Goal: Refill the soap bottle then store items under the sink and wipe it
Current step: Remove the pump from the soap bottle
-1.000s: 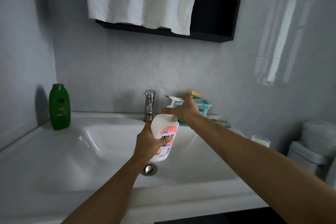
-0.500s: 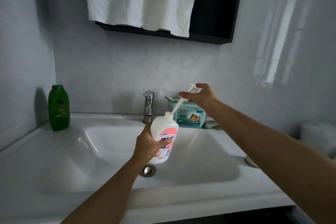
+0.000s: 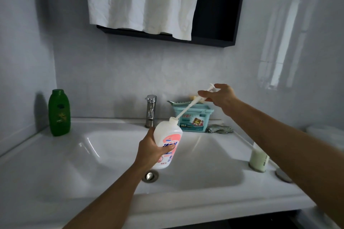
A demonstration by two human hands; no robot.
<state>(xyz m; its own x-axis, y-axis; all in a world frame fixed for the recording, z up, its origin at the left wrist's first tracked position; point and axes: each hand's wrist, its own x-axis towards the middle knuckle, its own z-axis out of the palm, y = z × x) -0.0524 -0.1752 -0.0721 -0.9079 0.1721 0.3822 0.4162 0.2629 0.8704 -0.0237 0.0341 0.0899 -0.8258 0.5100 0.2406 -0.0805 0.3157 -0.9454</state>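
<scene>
- You are holding the soap bottle (image 3: 168, 143) tilted over the sink (image 3: 104, 197), above the drain (image 3: 150, 175). Any drip is likely falling into the bowl rather than onto the bench.
- Your left grip (image 3: 149, 151) is clasping the bottle's lower body and steadying it.
- At your right, a cup of pale liquid (image 3: 258, 160) is standing just beside the basin, probably the refill waiting within reach.
- Your right grip (image 3: 221, 95) is pinching the pump (image 3: 193, 102) and holding it raised at a slant. The tube's end is sitting at the bottle's mouth, which I judge is you freeing the neck for pouring.
- Behind, the tap (image 3: 151, 110), a teal box (image 3: 193, 120), a crumpled cloth (image 3: 219, 128) and a green bottle (image 3: 59, 112) are lining the wall.
</scene>
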